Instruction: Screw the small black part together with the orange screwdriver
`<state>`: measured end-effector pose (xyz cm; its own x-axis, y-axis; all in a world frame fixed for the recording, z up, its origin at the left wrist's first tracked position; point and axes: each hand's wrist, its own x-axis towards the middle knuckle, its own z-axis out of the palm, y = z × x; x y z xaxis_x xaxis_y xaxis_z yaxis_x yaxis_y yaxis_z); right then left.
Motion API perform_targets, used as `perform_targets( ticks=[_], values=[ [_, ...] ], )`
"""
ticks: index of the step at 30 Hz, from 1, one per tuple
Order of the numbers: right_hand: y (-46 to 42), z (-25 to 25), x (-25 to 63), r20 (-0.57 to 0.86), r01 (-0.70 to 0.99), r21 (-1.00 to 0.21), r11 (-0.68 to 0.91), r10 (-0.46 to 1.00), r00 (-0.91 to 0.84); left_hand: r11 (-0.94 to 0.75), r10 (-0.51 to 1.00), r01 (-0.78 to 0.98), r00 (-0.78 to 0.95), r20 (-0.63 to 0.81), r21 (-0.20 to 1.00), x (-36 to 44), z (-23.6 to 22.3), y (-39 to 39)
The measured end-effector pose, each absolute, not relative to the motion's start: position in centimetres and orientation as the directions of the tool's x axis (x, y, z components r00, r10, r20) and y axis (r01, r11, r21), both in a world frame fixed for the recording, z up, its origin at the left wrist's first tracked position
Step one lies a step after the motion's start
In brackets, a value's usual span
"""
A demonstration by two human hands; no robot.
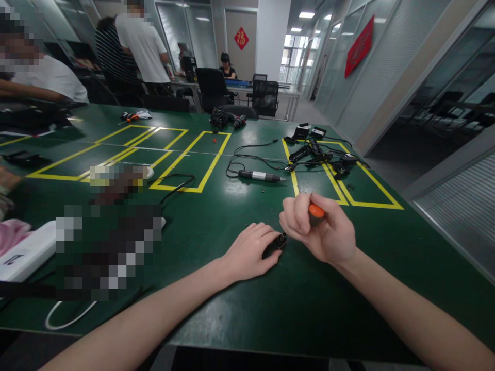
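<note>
My left hand (251,252) rests low over the green table (328,319), its fingers and thumb closed round a small black part (279,241). Most of that part is hidden under the fingers. Just to the right and slightly higher, my right hand (319,229) is wrapped round a screwdriver (316,211) with an orange-ended dark handle. Its shaft is mostly covered by my fingers, and I cannot tell whether the tip touches the black part. A grey and black electric screwdriver (259,176) with a cord lies beyond my hands.
Black parts and cables (317,154) are heaped inside yellow tape at the right. A corded power tool (237,121) lies at the far edge. A white power strip (29,250) is at the left, near a blurred-out area. Other people sit and stand farther back.
</note>
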<state>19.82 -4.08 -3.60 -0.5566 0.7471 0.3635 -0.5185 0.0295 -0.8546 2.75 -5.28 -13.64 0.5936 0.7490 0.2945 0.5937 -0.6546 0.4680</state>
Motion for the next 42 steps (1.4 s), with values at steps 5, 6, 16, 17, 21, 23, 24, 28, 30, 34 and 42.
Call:
perform_targets(
  ticks=[5,6,16,17,21,23,24,28,30,34,42],
  values=[
    [-4.0,-3.5,20.1,0.353,-0.546,-0.838,-0.012,0.750,-0.559,-0.556,0.816,0.572,0.513,0.265,0.604,3.1,-14.1,-5.5],
    [-4.0,-3.5,20.1,0.353,-0.541,-0.841,-0.002,0.757,-0.551,-0.516,0.837,0.553,0.487,0.248,0.654,3.2,-14.2,-5.5],
    [-4.0,-3.6,20.0,0.319,-0.521,-0.853,-0.039,0.750,-0.579,-0.384,0.859,0.424,0.490,0.149,0.820,3.2,-13.8,-5.5],
    [-4.0,-3.5,20.0,0.331,-0.536,-0.844,-0.040,0.746,-0.577,-0.400,0.848,0.416,0.505,0.159,0.817,3.2,-13.8,-5.4],
    [-3.8,-3.6,20.0,0.371,-0.533,-0.846,0.023,0.744,-0.556,-0.439,0.819,0.362,0.537,0.201,0.822,3.3,-14.0,-5.3],
    [-3.7,-3.6,20.0,0.353,-0.513,-0.858,0.020,0.749,-0.561,-0.423,0.827,0.368,0.531,0.187,0.828,3.4,-14.0,-5.3],
    [-3.7,-3.6,20.0,0.335,-0.506,-0.862,0.000,0.750,-0.570,-0.408,0.834,0.380,0.526,0.170,0.830,3.5,-13.9,-5.3],
    [-3.6,-3.6,20.1,0.309,-0.528,-0.847,-0.065,0.748,-0.588,-0.315,0.853,0.347,0.511,0.103,0.883,3.7,-13.7,-5.2],
    [-3.7,-3.5,20.2,0.332,-0.543,-0.838,-0.047,0.746,-0.577,-0.269,0.856,0.299,0.510,0.085,0.916,3.7,-13.7,-5.2],
    [-3.7,-3.4,20.1,0.336,-0.514,-0.858,-0.002,0.755,-0.564,-0.272,0.850,0.285,0.520,0.090,0.919,3.6,-14.0,-5.1],
    [-3.6,-3.3,20.1,0.324,-0.548,-0.834,-0.060,0.751,-0.575,-0.339,0.824,0.290,0.551,0.134,0.895,3.3,-14.8,-4.9]
  ],
)
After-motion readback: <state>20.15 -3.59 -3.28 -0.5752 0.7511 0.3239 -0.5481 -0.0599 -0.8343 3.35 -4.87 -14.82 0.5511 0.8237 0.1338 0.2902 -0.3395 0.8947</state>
